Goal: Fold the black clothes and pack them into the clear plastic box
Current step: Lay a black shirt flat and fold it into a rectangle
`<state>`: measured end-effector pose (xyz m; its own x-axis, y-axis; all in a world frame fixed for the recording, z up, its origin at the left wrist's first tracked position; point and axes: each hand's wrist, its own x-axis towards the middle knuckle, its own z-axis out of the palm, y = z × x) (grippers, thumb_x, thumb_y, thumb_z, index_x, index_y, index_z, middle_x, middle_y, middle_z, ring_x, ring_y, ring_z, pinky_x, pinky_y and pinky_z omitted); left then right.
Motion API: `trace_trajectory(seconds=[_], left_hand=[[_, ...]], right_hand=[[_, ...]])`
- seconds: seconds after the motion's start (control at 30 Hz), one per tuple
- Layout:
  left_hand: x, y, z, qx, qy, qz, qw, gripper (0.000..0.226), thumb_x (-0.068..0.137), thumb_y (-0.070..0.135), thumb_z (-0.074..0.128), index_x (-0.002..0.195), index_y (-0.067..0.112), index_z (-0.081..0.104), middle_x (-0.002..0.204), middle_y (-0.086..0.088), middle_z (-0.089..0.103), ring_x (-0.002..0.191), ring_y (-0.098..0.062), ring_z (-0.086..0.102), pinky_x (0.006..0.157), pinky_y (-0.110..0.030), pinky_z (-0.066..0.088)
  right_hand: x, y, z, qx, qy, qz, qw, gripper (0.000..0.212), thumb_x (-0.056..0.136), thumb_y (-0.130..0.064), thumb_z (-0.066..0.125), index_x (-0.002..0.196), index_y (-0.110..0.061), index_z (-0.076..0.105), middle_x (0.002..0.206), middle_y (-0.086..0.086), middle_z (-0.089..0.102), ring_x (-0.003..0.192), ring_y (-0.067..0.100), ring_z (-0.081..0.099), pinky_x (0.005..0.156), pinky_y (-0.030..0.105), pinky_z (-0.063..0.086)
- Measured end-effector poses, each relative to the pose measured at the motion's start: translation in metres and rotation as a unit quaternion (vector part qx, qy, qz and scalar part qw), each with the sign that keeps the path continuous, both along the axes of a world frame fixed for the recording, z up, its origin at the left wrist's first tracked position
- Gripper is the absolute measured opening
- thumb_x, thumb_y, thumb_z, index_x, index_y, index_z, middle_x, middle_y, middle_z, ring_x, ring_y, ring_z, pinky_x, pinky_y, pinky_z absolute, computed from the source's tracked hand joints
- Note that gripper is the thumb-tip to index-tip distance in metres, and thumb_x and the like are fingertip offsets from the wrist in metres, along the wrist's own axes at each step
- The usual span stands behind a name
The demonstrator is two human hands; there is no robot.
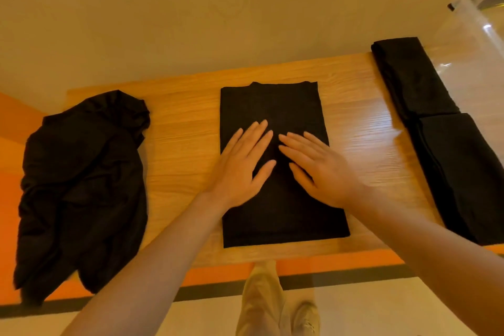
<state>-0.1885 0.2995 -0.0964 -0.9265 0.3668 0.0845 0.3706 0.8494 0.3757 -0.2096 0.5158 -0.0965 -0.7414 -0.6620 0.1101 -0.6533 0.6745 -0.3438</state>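
Wooden surface (180, 123) carrying black garment (272, 106); left hand (240, 169), right hand (319, 172) pressing flat, fingers spread. Right of it: two folded pieces (436, 128), clear plastic box (474, 35) awaiting. Left: crumpled pile (81, 185) remaining unfolded.

No text, label, brand, number or sign can be read on anything here.

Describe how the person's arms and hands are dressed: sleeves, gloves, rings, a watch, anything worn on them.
Both forearms are bare as far as the picture shows, with no sleeve in view. The left hand and the right hand wear no gloves. No ring, watch or bracelet shows on the fingers or wrists. The nails look short and unpainted.
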Motion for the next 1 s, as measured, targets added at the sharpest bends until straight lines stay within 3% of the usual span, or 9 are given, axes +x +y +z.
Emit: trace_trajectory(seconds=[0.17, 0.37, 0.47, 0.57, 0.63, 0.7, 0.9, 1.0], left_hand=[[0.091, 0.005, -0.004, -0.020, -0.079, -0.018, 0.997, 0.059, 0.100, 0.050, 0.026, 0.152, 0.024, 0.021, 0.161, 0.007, 0.008, 0.147, -0.005, -0.002, 0.121, -0.037, 0.007], [0.141, -0.004, -0.012, -0.089, -0.048, -0.014, 0.995, 0.069, 0.098, 0.060, 0.023, 0.153, 0.020, 0.016, 0.161, 0.002, 0.007, 0.148, -0.011, -0.002, 0.120, -0.040, 0.007], [0.158, -0.007, -0.014, -0.117, -0.034, 0.001, 0.993, 0.071, 0.097, 0.059, 0.030, 0.153, 0.018, 0.016, 0.161, -0.001, 0.010, 0.149, -0.014, 0.001, 0.120, -0.037, 0.008], [0.173, -0.013, -0.016, -0.131, 0.017, -0.011, 0.991, 0.056, 0.099, 0.036, 0.043, 0.149, 0.013, 0.030, 0.156, -0.007, 0.027, 0.146, -0.020, 0.020, 0.115, -0.043, 0.028], [0.181, -0.017, -0.018, -0.124, 0.072, -0.030, 0.989, 0.053, 0.092, 0.012, 0.062, 0.142, 0.010, 0.044, 0.148, -0.010, 0.041, 0.140, -0.023, 0.035, 0.109, -0.045, 0.039], [0.186, -0.018, -0.016, -0.115, 0.104, -0.046, 0.987, 0.058, 0.080, -0.002, 0.072, 0.134, 0.007, 0.053, 0.140, -0.012, 0.051, 0.132, -0.025, 0.046, 0.104, -0.045, 0.044], [0.194, -0.007, -0.004, -0.046, 0.149, -0.070, 0.985, 0.036, 0.074, -0.003, 0.077, 0.108, 0.004, 0.071, 0.114, -0.012, 0.069, 0.107, -0.024, 0.065, 0.090, -0.034, 0.053], [0.200, -0.007, 0.002, -0.010, 0.133, -0.072, 0.988, 0.026, 0.081, 0.001, 0.070, 0.106, 0.005, 0.071, 0.108, -0.009, 0.071, 0.102, -0.020, 0.067, 0.089, -0.033, 0.053]], right_hand=[[0.076, 0.021, -0.010, 0.024, -0.026, 0.015, 0.999, 0.046, 0.101, -0.033, 0.033, 0.144, -0.016, 0.040, 0.153, 0.001, 0.032, 0.145, 0.013, 0.020, 0.119, 0.038, 0.018], [0.117, 0.033, -0.015, 0.065, -0.020, -0.010, 0.998, 0.057, 0.102, -0.047, 0.019, 0.149, -0.015, 0.028, 0.157, 0.002, 0.022, 0.147, 0.015, 0.010, 0.119, 0.040, 0.012], [0.129, 0.044, -0.015, 0.098, 0.002, 0.003, 0.995, 0.063, 0.100, -0.053, 0.021, 0.150, -0.014, 0.025, 0.158, 0.004, 0.020, 0.148, 0.017, 0.010, 0.118, 0.041, 0.013], [0.135, 0.062, -0.023, 0.117, 0.057, 0.030, 0.991, 0.055, 0.099, -0.032, 0.041, 0.149, -0.013, 0.026, 0.156, 0.008, 0.024, 0.146, 0.020, 0.015, 0.117, 0.040, 0.016], [0.136, 0.073, -0.025, 0.099, 0.083, 0.046, 0.990, 0.064, 0.090, -0.009, 0.061, 0.147, -0.011, 0.031, 0.154, 0.009, 0.029, 0.144, 0.022, 0.022, 0.116, 0.042, 0.024], [0.138, 0.080, -0.023, 0.079, 0.095, 0.052, 0.991, 0.072, 0.078, 0.002, 0.072, 0.142, -0.010, 0.040, 0.149, 0.011, 0.039, 0.140, 0.023, 0.032, 0.112, 0.045, 0.034], [0.151, 0.087, -0.013, -0.001, 0.108, 0.058, 0.992, 0.052, 0.070, 0.006, 0.078, 0.119, -0.007, 0.065, 0.126, 0.013, 0.062, 0.120, 0.026, 0.057, 0.098, 0.047, 0.047], [0.157, 0.090, -0.003, -0.043, 0.099, 0.053, 0.993, 0.031, 0.078, 0.000, 0.072, 0.109, -0.006, 0.070, 0.116, 0.012, 0.068, 0.110, 0.025, 0.064, 0.091, 0.041, 0.052]])
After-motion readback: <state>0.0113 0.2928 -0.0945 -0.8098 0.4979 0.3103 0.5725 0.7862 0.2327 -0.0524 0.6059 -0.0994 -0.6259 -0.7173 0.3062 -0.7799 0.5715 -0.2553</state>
